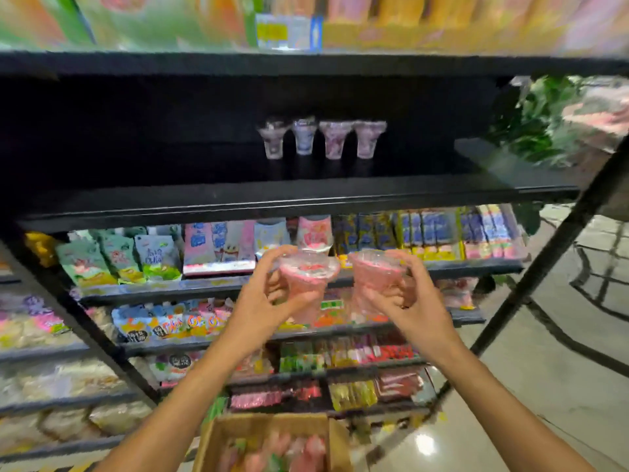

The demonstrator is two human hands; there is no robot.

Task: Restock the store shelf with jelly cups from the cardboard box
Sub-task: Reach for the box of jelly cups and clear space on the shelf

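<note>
My left hand [262, 301] grips a pink jelly cup [306, 284] with a clear domed lid. A second pink jelly cup [376, 277] is held in my right hand [405, 301], close beside the first. Both cups are raised in front of the snack shelves, below the black shelf [272, 206]. On that shelf, towards the back, several clear jelly cups [321, 137] with purple and blue fillings stand upright in a row. The open cardboard box [269, 427] sits at the bottom of the view, with more pink cups inside, blurred.
Lower shelves hold packed snack bags and candy boxes [218, 247]. A shelf above carries colourful boxes and a price label [289, 32]. A diagonal black frame bar [551, 260] runs down the right side over a shiny tiled floor [561, 386]. Green plants [537, 120] stand at right.
</note>
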